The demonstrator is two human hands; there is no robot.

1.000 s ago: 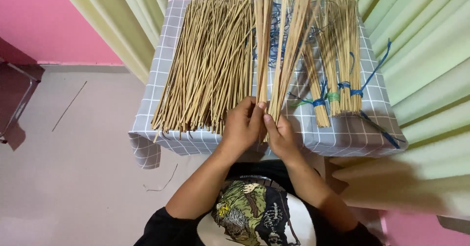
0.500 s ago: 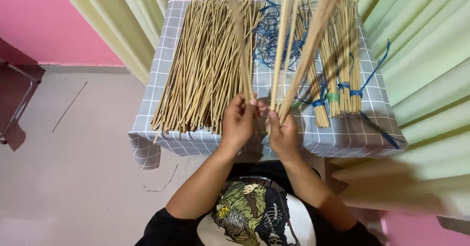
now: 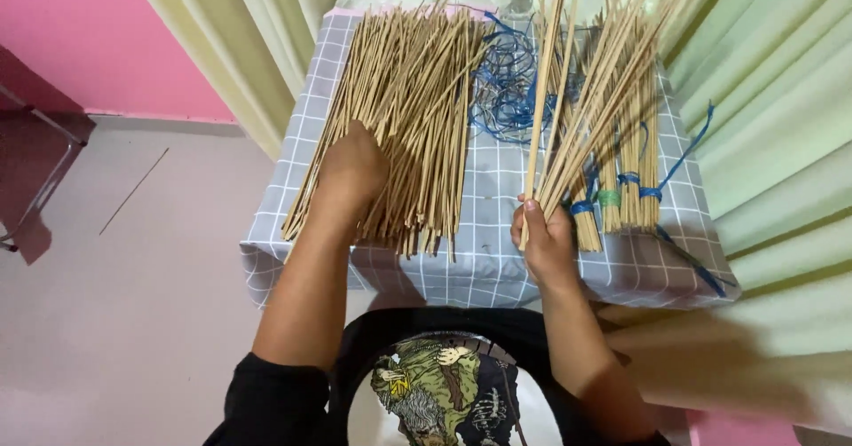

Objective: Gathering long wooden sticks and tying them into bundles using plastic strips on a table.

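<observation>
My left hand (image 3: 353,173) rests palm down on a big loose pile of thin tan sticks (image 3: 404,109) spread over the left half of a small table. My right hand (image 3: 543,237) grips the lower ends of a handful of the same sticks (image 3: 593,100), which fan upward and away from me. To the right of that hand lie tied bundles of sticks (image 3: 626,175) bound with blue and green bands. A tangle of blue string (image 3: 508,91) lies between the pile and the bundles.
The table wears a grey checked cloth (image 3: 484,260) that hangs over its front edge. Pale green curtains (image 3: 772,118) stand at the right and behind. A pink wall (image 3: 80,38) and a bare floor with one stray stick (image 3: 133,191) are at the left.
My left hand has left the held bunch and moved left onto the loose pile. My right hand keeps the bunch alone, now tilted more to the right.
</observation>
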